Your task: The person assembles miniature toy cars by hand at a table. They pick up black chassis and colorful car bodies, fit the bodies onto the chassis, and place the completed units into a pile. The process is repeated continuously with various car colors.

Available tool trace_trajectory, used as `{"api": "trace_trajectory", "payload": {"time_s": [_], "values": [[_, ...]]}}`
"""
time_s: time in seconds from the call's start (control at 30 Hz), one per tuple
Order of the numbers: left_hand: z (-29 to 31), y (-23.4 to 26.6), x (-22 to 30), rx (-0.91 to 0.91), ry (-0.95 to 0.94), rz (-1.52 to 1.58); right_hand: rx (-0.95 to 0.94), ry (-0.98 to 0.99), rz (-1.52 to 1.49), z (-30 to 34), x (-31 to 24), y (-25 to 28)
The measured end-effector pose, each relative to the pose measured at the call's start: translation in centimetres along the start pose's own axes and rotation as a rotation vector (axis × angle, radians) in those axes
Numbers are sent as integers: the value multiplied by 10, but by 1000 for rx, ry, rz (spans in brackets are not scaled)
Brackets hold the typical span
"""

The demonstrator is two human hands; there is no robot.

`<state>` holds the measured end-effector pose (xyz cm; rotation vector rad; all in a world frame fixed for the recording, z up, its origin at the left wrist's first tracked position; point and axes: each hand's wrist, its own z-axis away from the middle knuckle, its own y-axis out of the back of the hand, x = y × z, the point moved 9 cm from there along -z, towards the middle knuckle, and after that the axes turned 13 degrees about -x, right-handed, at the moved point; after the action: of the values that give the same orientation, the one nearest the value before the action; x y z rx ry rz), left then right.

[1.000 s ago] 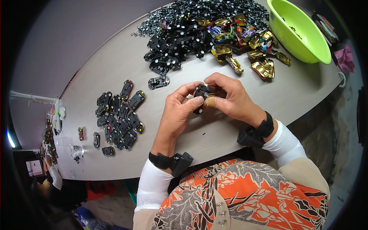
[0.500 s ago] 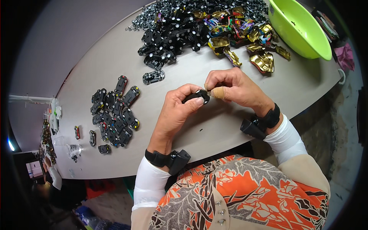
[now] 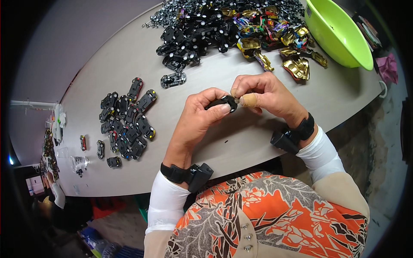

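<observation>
My left hand is closed around a black toy car, its thumb pressed along the dark body. My right hand pinches a small metal piece at the car's right end between thumb and forefinger. A tan wrap covers the right thumb, and another tan cover shows on a fingertip. Where the metal piece meets the car is too small to make out. Beyond my hands, a black car base lies wheels up on the grey table.
Left of my hands lies a cluster of toy cars. At the back are heaps of black car bases, shiny car shells and small silver parts. A green basin stands far right; a clear cup sits far left.
The view has shifted slightly. My right hand has lifted and turned a little at the car's end, and the small metal piece shows more plainly. My left hand keeps its hold.
</observation>
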<state>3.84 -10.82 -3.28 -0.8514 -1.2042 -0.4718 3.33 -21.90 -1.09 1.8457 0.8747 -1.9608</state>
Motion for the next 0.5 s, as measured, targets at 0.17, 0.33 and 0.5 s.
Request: {"api": "trace_trajectory", "payload": {"time_s": [0.17, 0.33, 0.5], "values": [[0, 0, 1, 12, -2, -3, -9, 12, -23, -1, 0, 0], [1, 0, -1, 2, 25, -1, 1, 10, 13, -1, -2, -1], [0, -2, 3, 38, -80, -146, 58, -120, 78, 0, 7, 1]]}}
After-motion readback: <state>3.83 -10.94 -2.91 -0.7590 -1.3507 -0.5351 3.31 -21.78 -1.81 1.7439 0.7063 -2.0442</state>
